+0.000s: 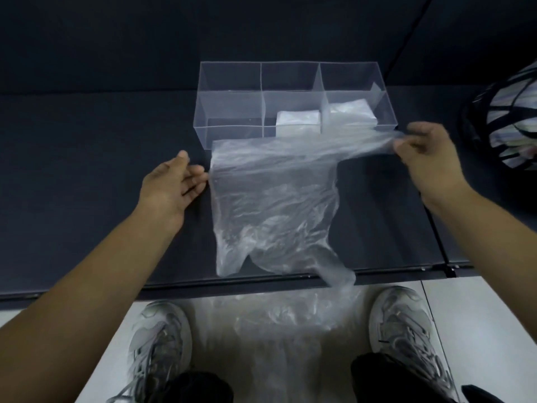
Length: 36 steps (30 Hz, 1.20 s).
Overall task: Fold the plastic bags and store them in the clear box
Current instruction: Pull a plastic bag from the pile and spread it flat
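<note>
Thin, crinkly clear plastic bag (273, 205) sprawls between my hands: my right hand (427, 158) pinches its stretched corner, my left hand (171, 184) waits open beside the opposite edge. Featherlight, limp, slippery, I'd say (so pinch corners); clear divided box (232, 112) just beyond.
</note>
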Each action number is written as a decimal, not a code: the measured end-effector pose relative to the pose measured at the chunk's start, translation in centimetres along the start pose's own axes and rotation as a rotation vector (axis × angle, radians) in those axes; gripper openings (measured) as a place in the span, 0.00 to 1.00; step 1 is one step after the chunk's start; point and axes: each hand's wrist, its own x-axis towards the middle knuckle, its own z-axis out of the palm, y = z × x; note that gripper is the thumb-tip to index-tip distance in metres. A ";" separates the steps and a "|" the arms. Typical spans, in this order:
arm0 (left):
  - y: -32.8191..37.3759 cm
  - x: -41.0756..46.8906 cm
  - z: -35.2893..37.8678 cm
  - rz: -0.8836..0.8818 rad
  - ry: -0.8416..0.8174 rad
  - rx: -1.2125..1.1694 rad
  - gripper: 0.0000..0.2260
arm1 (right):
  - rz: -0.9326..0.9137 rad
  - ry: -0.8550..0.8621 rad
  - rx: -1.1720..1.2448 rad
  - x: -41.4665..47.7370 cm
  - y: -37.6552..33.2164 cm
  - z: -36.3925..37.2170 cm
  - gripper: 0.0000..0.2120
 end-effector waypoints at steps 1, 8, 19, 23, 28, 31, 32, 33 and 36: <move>0.1 -0.1 -0.2 -0.025 -0.022 0.037 0.08 | 0.006 0.005 -0.007 -0.5 -0.1 -0.1 0.16; -2.3 -5.1 -2.9 -0.206 -0.269 0.283 0.18 | -0.042 -0.701 -0.108 -10.1 -1.0 -1.5 0.16; -4.2 -6.2 -4.5 -0.204 -0.260 0.358 0.13 | -0.090 -0.785 -0.320 -11.9 1.1 -3.7 0.06; -4.3 -7.1 -4.7 -0.231 -0.297 0.393 0.14 | 0.009 -0.756 -0.179 -11.5 1.4 -5.4 0.05; -6.1 -11.2 -2.2 -0.523 -0.692 0.495 0.24 | 0.054 -0.794 -0.029 -13.1 0.9 -4.0 0.07; -7.3 -12.5 -1.3 -0.572 -0.722 0.457 0.24 | 0.074 -0.828 0.018 -13.8 0.5 -2.9 0.08; -7.5 -12.6 -1.2 -0.577 -0.699 0.417 0.23 | 0.073 -0.842 0.020 -14.0 0.5 -2.6 0.08; -7.6 -12.6 -1.2 -0.577 -0.666 0.380 0.22 | 0.070 -0.845 0.011 -14.1 0.5 -2.5 0.08; -7.2 -12.0 -1.4 -0.526 -0.518 0.340 0.17 | 0.106 -0.781 0.025 -13.7 0.8 -2.7 0.08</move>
